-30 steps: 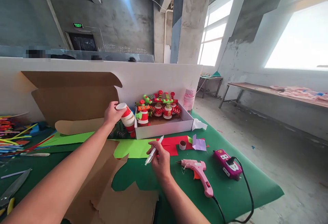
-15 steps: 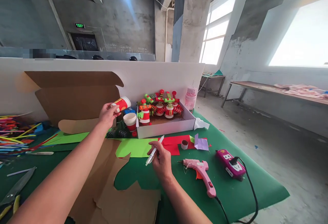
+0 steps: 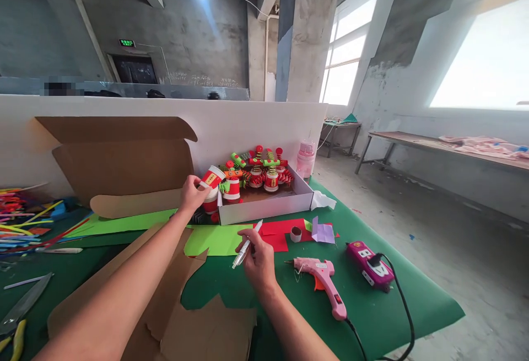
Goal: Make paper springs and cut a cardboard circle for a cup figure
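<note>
I'm watching the left hand (image 3: 193,194) finger-pinching a red-and-white paper cup (image 3: 212,177), eleven o'clock; the right hand's (image 3: 259,259) fingers (nearer) are clamping a white pen (image 3: 247,246).

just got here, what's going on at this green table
Someone is working with both hands over the green table. The left hand holds a red and white paper cup tilted, right by another cup beside the white box. The right hand holds a pen over the table. Several red and green figures stand in the box. A pink glue gun lies to the right, near a purple power strip.
</note>
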`<action>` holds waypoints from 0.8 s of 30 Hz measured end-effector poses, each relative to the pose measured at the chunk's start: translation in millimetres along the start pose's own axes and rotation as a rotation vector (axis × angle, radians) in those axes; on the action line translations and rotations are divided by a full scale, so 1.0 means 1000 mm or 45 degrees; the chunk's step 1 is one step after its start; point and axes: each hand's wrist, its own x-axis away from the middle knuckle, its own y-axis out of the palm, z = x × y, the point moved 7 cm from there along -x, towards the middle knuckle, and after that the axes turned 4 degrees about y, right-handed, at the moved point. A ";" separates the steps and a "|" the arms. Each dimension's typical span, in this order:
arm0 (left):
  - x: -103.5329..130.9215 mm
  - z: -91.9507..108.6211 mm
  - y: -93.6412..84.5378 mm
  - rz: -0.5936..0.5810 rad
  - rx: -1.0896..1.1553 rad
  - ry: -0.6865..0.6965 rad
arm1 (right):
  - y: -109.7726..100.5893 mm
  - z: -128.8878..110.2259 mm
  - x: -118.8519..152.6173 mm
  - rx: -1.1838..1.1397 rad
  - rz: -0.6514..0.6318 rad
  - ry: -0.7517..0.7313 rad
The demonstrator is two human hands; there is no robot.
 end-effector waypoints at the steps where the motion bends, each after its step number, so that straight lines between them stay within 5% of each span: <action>1: 0.001 -0.001 -0.001 -0.019 -0.044 0.020 | 0.000 0.000 0.000 -0.003 -0.002 0.002; 10: 0.004 0.009 -0.026 0.044 -0.222 0.172 | 0.003 0.006 0.000 0.045 -0.040 0.021; 18: 0.025 0.059 -0.034 -0.103 -0.134 0.306 | 0.004 0.017 -0.002 0.152 -0.049 0.117; 21: 0.065 0.095 -0.026 -0.396 0.022 0.371 | -0.001 0.023 -0.003 0.229 0.009 0.237; 24: 0.128 0.119 0.000 -1.122 0.371 0.143 | -0.003 0.024 -0.003 0.372 -0.015 0.346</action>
